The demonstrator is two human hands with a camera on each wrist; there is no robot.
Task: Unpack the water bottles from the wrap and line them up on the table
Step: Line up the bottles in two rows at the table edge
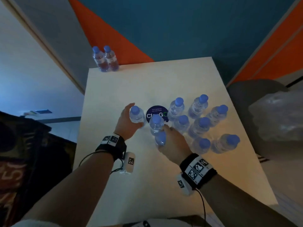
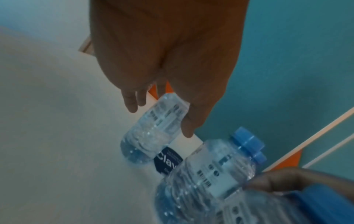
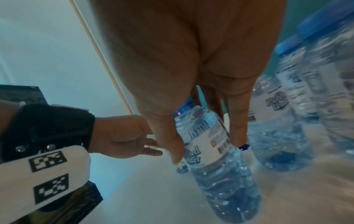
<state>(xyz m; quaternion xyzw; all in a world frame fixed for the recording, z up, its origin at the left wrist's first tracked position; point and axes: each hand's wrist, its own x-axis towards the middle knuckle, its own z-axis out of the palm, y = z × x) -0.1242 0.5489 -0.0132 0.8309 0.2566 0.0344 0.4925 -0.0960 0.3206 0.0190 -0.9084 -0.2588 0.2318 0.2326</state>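
Observation:
Small clear water bottles with blue caps stand on a white table (image 1: 124, 185). My left hand (image 1: 131, 119) grips one upright bottle (image 1: 137, 112) by its body; in the left wrist view the left hand (image 2: 161, 116) has fingers and thumb round that bottle (image 2: 145, 141). My right hand (image 1: 164, 136) holds a bottle (image 1: 161, 138) between thumb and fingers, and its fingertips touch a second bottle (image 1: 156, 123) just beyond. In the right wrist view the right hand (image 3: 206, 148) pinches the labelled bottle (image 3: 220, 181). Two bottles (image 1: 105, 59) stand side by side at the far left corner.
Several more bottles (image 1: 199, 126) stand clustered right of my hands. A round dark sticker (image 1: 155, 112) lies on the table between the hands' bottles. Crumpled clear plastic (image 1: 278, 117) sits off the table's right edge. A dark object (image 1: 24, 145) stands left of the table.

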